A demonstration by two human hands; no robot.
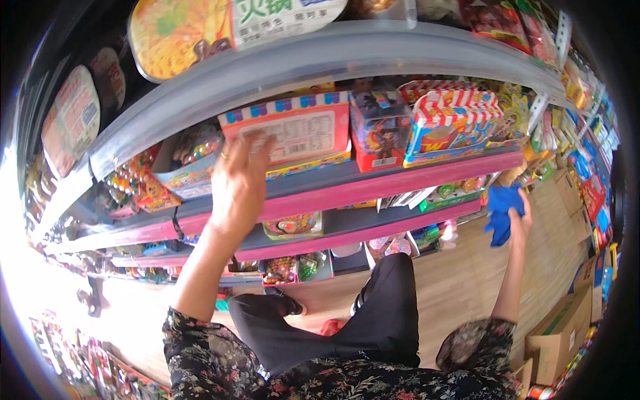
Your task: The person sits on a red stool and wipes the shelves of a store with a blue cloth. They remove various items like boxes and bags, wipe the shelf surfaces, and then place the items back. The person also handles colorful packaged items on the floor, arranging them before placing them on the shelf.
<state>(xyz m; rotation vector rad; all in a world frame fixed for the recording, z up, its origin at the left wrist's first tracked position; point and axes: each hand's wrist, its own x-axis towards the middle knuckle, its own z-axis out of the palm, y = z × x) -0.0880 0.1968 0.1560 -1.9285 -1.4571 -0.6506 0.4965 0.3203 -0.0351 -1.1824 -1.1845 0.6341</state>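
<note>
My left hand (239, 182) reaches up in front of a pink-red cardboard display box (300, 131) with a striped awning edge. Its fingers are blurred and slightly apart, with nothing seen in them; whether the fingertips touch the box is unclear. A grey-blue open carton of colourful round sweets (192, 165) stands left of that box. Away to the right, my right hand (521, 219) grips a crumpled blue cloth (502, 212) over the floor, beyond the end of the pink-edged shelf (395, 175).
A red figure box (381, 132) and a red-and-white striped carton (452, 127) share the shelf. Above runs a grey shelf edge (325, 57) with a food tub (225, 30). Lower shelves hold small sweet boxes (294, 225). A brown cardboard box (560, 330) stands on the wooden floor (450, 290).
</note>
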